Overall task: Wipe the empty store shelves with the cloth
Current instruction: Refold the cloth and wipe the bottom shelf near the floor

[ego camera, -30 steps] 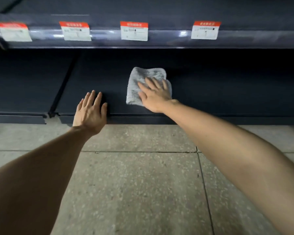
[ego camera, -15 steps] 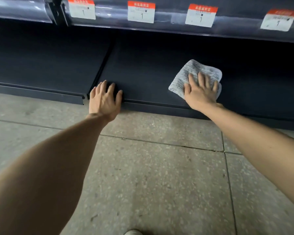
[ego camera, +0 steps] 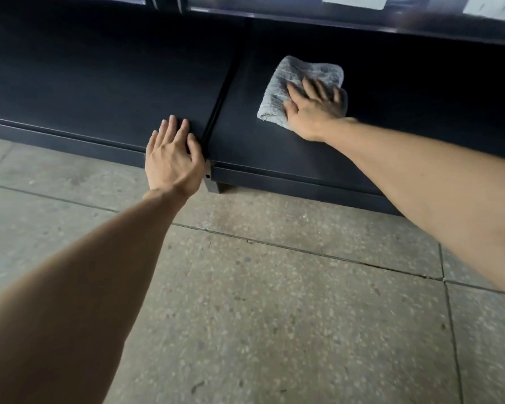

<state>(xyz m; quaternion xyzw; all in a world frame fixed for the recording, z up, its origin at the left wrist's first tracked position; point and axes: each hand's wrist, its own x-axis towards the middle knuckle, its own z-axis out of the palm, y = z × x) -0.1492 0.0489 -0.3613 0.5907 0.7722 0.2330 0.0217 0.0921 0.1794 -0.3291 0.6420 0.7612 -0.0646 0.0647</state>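
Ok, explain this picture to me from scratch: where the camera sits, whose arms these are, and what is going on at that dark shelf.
There is no machine here: a person works with two bare hands. The single camera is worn on the person's head and looks forward and down, so both arms reach into the picture from below. The right hand lies flat, fingers spread, on a grey cloth pressed onto the dark bottom shelf. The left hand holds nothing; it rests open on the shelf's front edge, next to the seam where two shelf sections meet. Apart from the cloth, the visible shelf is bare. Above it runs the next shelf's edge with pale price labels, cut off at the top. Below is a speckled tiled floor.
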